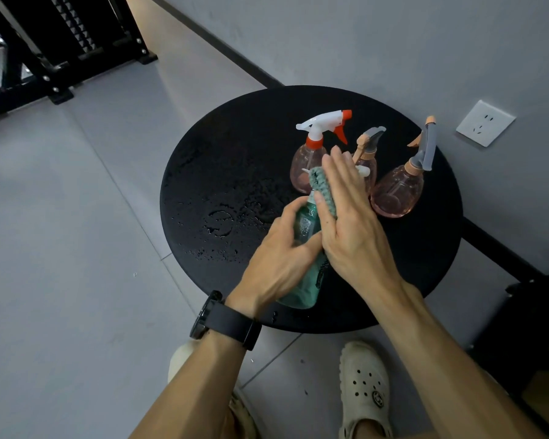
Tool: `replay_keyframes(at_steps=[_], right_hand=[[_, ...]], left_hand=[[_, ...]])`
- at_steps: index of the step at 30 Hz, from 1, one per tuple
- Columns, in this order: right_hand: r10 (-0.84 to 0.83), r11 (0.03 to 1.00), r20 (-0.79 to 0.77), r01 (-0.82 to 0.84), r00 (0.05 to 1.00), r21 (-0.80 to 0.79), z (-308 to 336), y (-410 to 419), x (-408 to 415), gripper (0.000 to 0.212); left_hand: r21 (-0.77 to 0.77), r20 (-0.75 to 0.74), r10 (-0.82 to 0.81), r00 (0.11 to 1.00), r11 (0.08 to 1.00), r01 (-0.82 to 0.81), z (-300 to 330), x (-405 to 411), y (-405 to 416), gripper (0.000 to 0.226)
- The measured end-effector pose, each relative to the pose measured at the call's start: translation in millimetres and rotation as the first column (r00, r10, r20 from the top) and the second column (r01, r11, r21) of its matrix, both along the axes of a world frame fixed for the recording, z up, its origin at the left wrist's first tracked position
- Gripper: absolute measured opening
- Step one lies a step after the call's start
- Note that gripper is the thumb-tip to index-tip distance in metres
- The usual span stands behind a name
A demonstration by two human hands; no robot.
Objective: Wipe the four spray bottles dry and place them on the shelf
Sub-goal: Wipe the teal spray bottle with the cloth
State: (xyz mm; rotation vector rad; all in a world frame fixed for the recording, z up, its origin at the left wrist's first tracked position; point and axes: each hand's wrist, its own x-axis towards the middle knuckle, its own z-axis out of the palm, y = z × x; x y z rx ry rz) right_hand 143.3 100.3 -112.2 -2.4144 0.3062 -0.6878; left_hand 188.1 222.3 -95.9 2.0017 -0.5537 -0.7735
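Observation:
My left hand [281, 258] grips a green spray bottle [306, 223] above the round black table [222, 147]. My right hand [349, 217] lies flat with straight fingers and presses a grey-green cloth [322, 188] against the bottle's side. The cloth hangs down below the hands. Three pink bottles stand behind: one with a white and orange trigger [311, 160], one partly hidden behind my right hand [370, 153], and one with a grey and peach trigger [400, 191] at the right.
Water drops and a wet ring [221, 220] cover the table's left half. A black metal shelf frame [61, 55] stands at the top left on the tiled floor. A wall socket [485, 123] sits on the grey wall. My feet in pale clogs [365, 384] are below the table.

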Motion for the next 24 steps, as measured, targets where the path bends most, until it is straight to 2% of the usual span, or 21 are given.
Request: replay_keyframes(at_steps=[5, 8, 16, 24], right_hand=[[0.071, 0.994, -0.086, -0.078, 0.994, -0.074, -3.0, -2.9, 0.2, 0.050], [0.088, 0.992, -0.080, -0.094, 0.993, -0.082, -5.6, -2.1, 1.3, 0.049], [-0.085, 0.995, 0.017, 0.086, 0.996, -0.055, -5.8, -5.0, 0.5, 0.051], [0.108, 0.994, -0.018, -0.108, 0.994, 0.032, -4.7, 1.3, 0.7, 0.052]], left_hand=[[0.017, 0.010, -0.051, 0.999, 0.999, 0.051, -5.1, 1.1, 3.2, 0.060], [0.009, 0.008, -0.067, 0.998, 0.998, 0.067, -9.0, 1.8, 3.7, 0.062], [-0.079, -0.005, 0.015, 1.000, 0.997, -0.015, -8.7, 3.8, 4.3, 0.050], [-0.125, -0.079, 0.032, 0.996, 0.991, -0.042, -5.2, 8.0, 5.6, 0.039]])
